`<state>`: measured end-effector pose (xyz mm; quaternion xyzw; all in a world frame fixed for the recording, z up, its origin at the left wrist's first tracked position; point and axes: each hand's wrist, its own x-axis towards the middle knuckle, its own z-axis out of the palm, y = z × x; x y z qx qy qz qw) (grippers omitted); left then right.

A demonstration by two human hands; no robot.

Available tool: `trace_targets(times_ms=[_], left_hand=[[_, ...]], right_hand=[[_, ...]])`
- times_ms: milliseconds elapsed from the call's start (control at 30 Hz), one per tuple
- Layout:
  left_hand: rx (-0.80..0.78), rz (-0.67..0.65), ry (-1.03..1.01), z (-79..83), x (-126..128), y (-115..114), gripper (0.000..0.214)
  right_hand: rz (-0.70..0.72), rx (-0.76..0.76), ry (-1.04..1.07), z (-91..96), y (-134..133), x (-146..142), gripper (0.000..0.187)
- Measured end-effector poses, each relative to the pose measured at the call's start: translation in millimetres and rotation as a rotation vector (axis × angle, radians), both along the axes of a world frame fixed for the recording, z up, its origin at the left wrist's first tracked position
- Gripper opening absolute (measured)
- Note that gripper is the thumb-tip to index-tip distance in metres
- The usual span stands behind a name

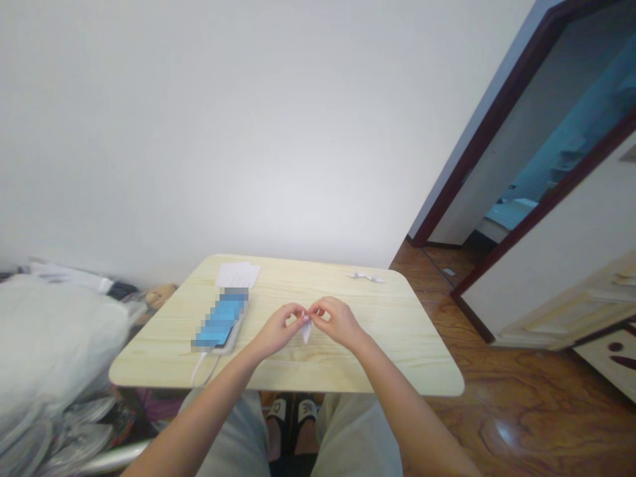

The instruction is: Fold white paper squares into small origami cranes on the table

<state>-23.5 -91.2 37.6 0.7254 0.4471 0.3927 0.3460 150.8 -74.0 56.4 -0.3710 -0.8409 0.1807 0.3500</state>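
Note:
Over the middle of the light wooden table, my left hand (284,329) and my right hand (338,320) meet fingertip to fingertip. Between them is a small piece of folded white paper (307,331), with a pointed end hanging down. Thumb and fingers of each hand pinch its upper part, which the fingertips partly cover. Toward the back right of the table lie small folded white paper pieces (366,277). A few white paper sheets (237,274) rest at the back left.
A phone with a blurred blue screen (222,321) lies on the table (407,344) at left, with a white cable (199,368) running off the front edge. White wall stands behind. Bagged items (59,338) are at far left, a doorway (477,165) at right.

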Motion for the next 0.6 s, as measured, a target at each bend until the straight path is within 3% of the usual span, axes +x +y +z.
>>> trace_targets(times_ms=[167,600], left_hand=[[0.017,-0.003,-0.030,-3.0,-1.3,3.0,0.021],[0.089,0.065,-0.179,-2.5,1.7,-1.6,0.018]], right_hand=[[0.021,0.098,-0.005,2.6,-1.8,0.9,0.006],[0.070,0.083,0.182,0.2,-2.1,4.0,0.009]])
